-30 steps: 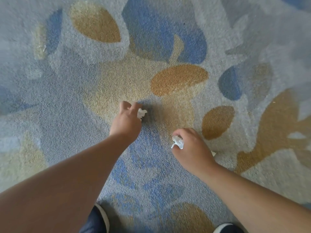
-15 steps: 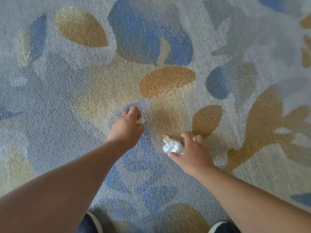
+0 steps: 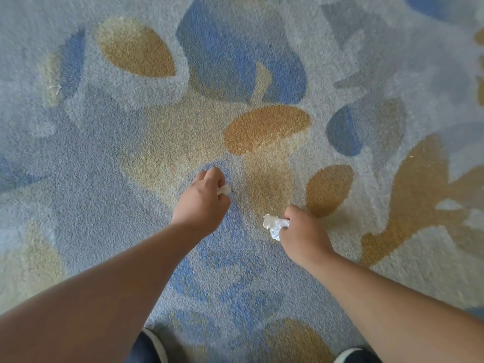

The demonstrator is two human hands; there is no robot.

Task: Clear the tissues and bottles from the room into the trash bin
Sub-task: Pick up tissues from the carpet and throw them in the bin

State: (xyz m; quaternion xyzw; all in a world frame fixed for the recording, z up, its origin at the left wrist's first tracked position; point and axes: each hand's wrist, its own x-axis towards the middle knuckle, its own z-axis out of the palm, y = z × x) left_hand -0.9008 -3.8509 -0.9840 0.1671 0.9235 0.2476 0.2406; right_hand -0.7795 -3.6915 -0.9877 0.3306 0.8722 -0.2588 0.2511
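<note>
Soft, fairly bright daylight covers the carpet (image 3: 91, 205), palest and washed out far beyond the right hand (image 3: 305, 237). A faint shadow lies just beside that hand. Pile near it looks crisp; far from it, smeared and bowed.

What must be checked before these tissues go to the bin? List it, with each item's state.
1. Left hand grips the small tissue: ok.
2. Right hand grips the crumpled tissue: ok, though part of it sticks out past the fingers.
3. Whitish scrap on the carpet at far left, whether it is tissue: cannot tell, too small.
4. Trash bin located: cannot tell, not in view.
5. Bottles left to collect: cannot tell, none in view.
</note>
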